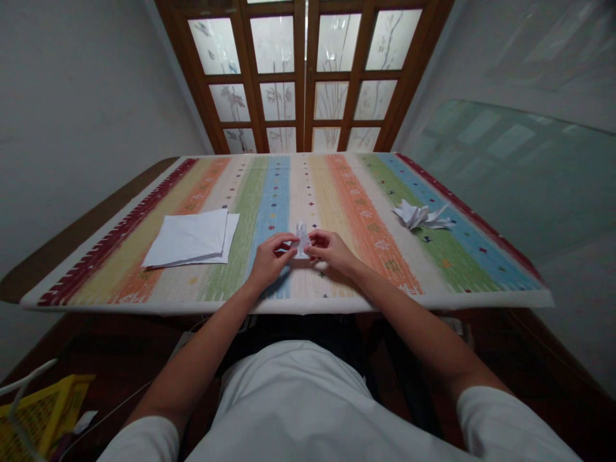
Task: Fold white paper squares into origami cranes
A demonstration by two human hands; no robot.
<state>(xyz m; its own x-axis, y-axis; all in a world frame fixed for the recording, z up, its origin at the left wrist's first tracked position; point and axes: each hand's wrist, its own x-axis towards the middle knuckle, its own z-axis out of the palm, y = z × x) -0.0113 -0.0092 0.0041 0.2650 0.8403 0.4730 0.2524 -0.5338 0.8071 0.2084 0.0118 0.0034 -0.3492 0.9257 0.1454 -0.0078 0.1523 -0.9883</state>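
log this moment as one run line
left hand: on small folded white paper | right hand: on same paper | beside: stack of white paper sheets, folded paper piece | surface: striped cloth

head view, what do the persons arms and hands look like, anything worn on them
The left hand and right hand are bare, with no gloves, and no watch shows at either wrist. The person wears a loose white T-shirt, its short left sleeve and right sleeve leaving the forearms uncovered.

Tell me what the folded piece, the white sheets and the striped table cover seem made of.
Folded piece: matte white paper, sharply creased. White sheets: same paper, thin with crisp edges. Striped table cover: probably matte woven fabric, from its stitched-looking motifs.
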